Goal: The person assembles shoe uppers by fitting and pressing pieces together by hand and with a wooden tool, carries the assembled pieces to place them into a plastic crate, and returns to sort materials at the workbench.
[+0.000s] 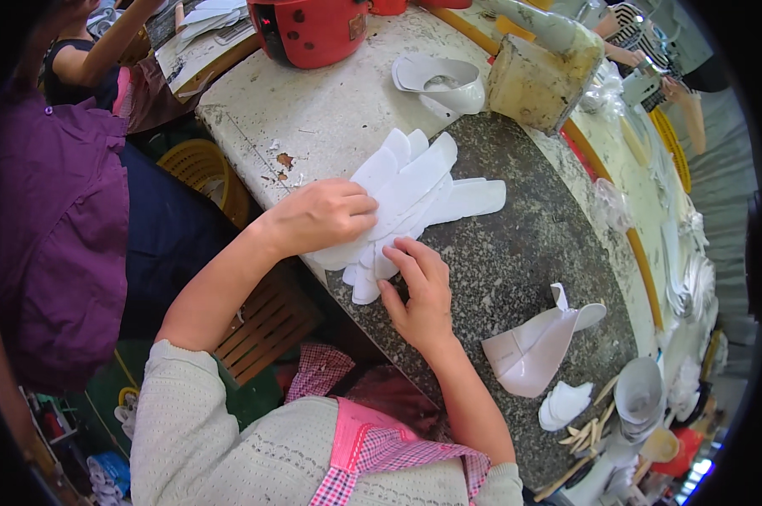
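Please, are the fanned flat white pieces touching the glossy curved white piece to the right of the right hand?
Apart. The head view shows dark speckled tabletop plainly between the flat white pieces and the curved white piece.

Pieces (416,181) on tabletop (558,244) — container (313,29) behind, stack (564,405) at right

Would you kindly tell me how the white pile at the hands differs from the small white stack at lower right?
The pile is larger, with long pieces fanned out; the stack is smaller, with short pieces close together. The left hand and right hand touch the pile, while neither touches the stack. Both are white.
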A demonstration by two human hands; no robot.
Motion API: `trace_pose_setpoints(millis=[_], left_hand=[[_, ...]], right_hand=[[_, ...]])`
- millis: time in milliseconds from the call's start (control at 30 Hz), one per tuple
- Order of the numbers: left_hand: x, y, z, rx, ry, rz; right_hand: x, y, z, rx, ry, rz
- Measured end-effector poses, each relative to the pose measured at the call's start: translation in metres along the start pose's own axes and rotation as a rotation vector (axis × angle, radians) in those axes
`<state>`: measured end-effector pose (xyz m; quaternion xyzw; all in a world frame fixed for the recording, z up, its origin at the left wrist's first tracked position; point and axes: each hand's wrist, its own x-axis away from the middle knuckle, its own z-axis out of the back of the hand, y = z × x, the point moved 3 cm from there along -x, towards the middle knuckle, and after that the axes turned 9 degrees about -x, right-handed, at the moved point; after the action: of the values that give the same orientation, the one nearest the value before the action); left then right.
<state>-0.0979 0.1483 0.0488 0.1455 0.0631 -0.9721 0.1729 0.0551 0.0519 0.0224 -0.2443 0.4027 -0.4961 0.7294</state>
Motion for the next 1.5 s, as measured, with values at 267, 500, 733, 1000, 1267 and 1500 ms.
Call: trace_pose_setpoints(millis=[267, 500, 733, 1000, 1267, 1500], left_hand=[[0.003, 0.004, 0.004, 0.000, 0.033, -0.055], [-0.005, 0.009, 0.002, -0.251, 0.177, -0.272], [-0.063, -0.006, 0.018, 0.136, 0.420, 0.412], [-0.098, -0.114, 0.114, 0.386, 0.861, 0.827], [-0.075, 0.016, 0.027, 0.123, 0.071, 0.057], [-0.055, -0.055, 0.006, 1.040, 0.441, 0.809]], right_hand=[[0.002, 0.008, 0.004, -0.051, 0.017, 0.021], [-0.001, 0.013, 0.006, 0.059, 0.061, 0.126], [0.002, 0.006, 0.009, 0.097, 0.010, 0.079], [0.008, 0.002, 0.008, 0.089, -0.025, 0.028], [-0.006, -0.003, 0.031, -0.165, 0.512, 0.172], [-0.004, 0.005, -0.001, 0.092, 0.009, 0.123]])
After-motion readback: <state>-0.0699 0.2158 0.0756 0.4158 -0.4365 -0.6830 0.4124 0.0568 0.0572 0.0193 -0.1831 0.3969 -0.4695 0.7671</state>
